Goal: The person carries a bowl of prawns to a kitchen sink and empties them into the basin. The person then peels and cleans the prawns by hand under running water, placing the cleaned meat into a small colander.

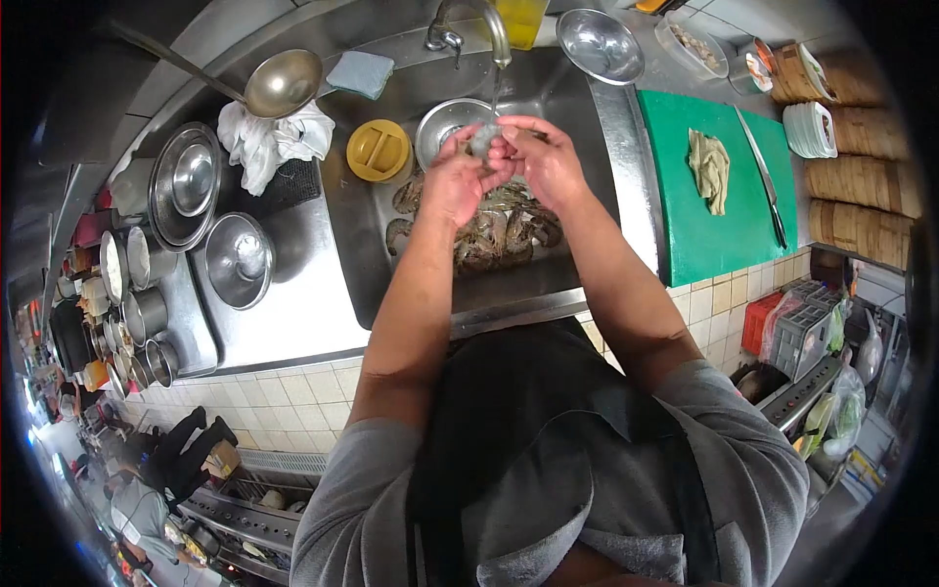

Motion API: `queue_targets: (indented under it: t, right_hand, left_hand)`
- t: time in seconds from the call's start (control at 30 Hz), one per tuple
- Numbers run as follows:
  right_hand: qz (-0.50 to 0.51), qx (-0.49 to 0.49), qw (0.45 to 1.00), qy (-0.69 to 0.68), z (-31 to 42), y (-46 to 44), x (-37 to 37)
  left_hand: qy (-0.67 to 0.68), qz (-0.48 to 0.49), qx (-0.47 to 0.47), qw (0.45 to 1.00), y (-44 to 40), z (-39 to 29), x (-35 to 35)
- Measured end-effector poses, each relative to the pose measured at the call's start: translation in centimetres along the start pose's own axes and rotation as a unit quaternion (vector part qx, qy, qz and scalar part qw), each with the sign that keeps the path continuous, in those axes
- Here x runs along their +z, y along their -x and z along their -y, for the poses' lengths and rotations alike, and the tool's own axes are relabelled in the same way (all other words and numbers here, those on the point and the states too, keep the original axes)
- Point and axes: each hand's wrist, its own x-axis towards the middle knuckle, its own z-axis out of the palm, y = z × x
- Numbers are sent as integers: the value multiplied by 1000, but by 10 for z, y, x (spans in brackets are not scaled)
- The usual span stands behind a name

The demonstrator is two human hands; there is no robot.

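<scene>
A steel sink lay beneath the grip, with shrimp below and the tap above it. The left hand and right hand pinched a pale glassy piece between them; it looked light, soft, slippery and easily torn, best held gently around its middle.
</scene>
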Motion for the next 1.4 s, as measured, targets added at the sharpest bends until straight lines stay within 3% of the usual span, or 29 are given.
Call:
queue_targets:
  t: [0.07, 0.1, 0.13, 0.23, 0.27, 0.33, 0.37, 0.53, 0.6, 0.67, 0.73, 0.77, 0.8, 0.87, 0.9, 0.97, 1.03, 1.07, 1.1, 1.13, 1.2, 1.23, 1.3, 1.33, 1.4]
  right_hand:
    - [14, 31, 998, 50, 12, -4, 0]
    - [17, 32, 993, 116, 17, -6, 1]
    - [18, 33, 992, 116, 26, -7, 6]
    - [9, -35, 867, 497, 36, -14, 7]
    - [8, -33, 867, 497, 36, -18, 5]
    - [14, -96, 813, 574, 41, -20, 5]
    - [25, -127, 787, 603, 43, -21, 5]
    - [-24, -187, 760, 622, 60, -23, 6]
    - [-93, -255, 751, 602, 76, -31, 0]
    - [-154, -213, 798, 543, 105, -44, -15]
    - [-194, -174, 773, 578, 132, -47, -25]
    - [-170, -220, 812, 514, 139, -59, -43]
    - [-144, -264, 843, 445, 146, -61, -49]
    - [-157, -243, 832, 473, 152, -53, -66]
    - [-166, -227, 820, 499, 155, -45, -70]
    - [-159, -179, 827, 509, 147, -26, -95]
    - [-150, -115, 840, 509, 132, -2, -114]
    - [-149, -95, 848, 500, 124, 12, -120]
    - [-150, -72, 857, 488, 115, 27, -124]
    - [-151, -50, 865, 475, 108, 42, -128]
    - [-132, -5, 869, 477, 96, 71, -133]
    - [-128, 13, 871, 473, 92, 85, -134]
    - [-132, 50, 884, 446, 84, 109, -139]
    - [-140, 70, 892, 424, 81, 119, -141]
    - [-135, 87, 895, 417, 78, 134, -146]
  left_hand:
    - [-74, 109, 8, 991, -3, -11, 1]
    - [-185, 85, 20, 979, -8, -11, 2]
    - [-184, 84, 20, 979, -13, -13, 3]
    - [-347, 57, 79, 933, -21, -18, 7]
    - [-347, 57, 76, 933, -21, -18, 9]
    - [-518, 5, 85, 851, -19, -22, 17]
    - [-536, -4, 85, 840, -18, -22, 22]
    - [-569, -8, 156, 808, -60, -11, 8]
    - [-509, -67, 75, 855, -71, -14, 7]
    - [-460, -64, 28, 885, -90, -13, -16]
    - [-601, -74, 159, 780, -99, -6, -27]
    - [-664, -87, 148, 728, -101, -4, -31]
    - [-663, -86, 144, 729, -104, 2, -39]
    - [-742, -80, 167, 644, -104, 21, -55]
    - [-728, -68, 139, 668, -102, 37, -66]
    - [-752, -12, 10, 659, -87, 62, -72]
    - [-796, 63, -109, 591, -84, 96, -88]
    - [-828, 73, -77, 550, -87, 128, -115]
    - [-856, 141, -201, 455, -98, 151, -128]
    - [-856, 142, -201, 455, -98, 167, -130]
    - [-799, -18, -277, 534, -86, 192, -126]
    - [-798, -16, -276, 535, -83, 199, -120]
    - [-834, 38, -301, 461, -81, 204, -109]
    - [-834, 39, -298, 462, -88, 220, -122]
    - [-817, -68, -294, 492, -98, 249, -144]
